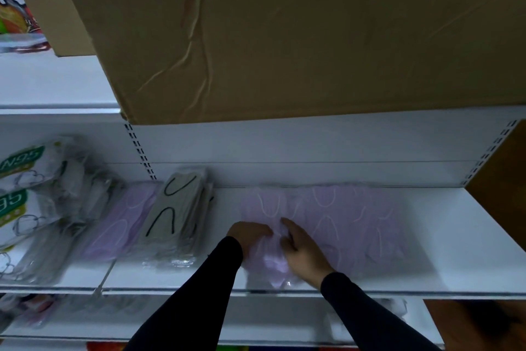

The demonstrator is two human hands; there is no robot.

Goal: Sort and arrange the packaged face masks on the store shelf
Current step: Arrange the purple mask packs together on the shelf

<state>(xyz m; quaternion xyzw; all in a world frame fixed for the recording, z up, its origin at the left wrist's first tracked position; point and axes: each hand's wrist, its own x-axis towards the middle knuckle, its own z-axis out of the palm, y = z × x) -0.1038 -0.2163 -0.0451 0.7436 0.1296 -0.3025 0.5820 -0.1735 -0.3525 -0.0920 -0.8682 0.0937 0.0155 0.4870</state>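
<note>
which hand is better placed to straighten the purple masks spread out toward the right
Right. The right hand already lies on the purple masks nearest that spread; the left hand holds the pack's left edge.

I see the lilac packaged masks [341, 217] spread over the white metal shelf [455, 251], right of the upright grey mask packs [176, 214]. Further left lie more lilac packs [119, 225], then white N95 bags [25, 197]; a brown cardboard box [284, 37] sits above.

I see long black sleeves on both my arms, snug to the wrists. My left hand [250, 234] and right hand [303, 251] are bare.
</note>
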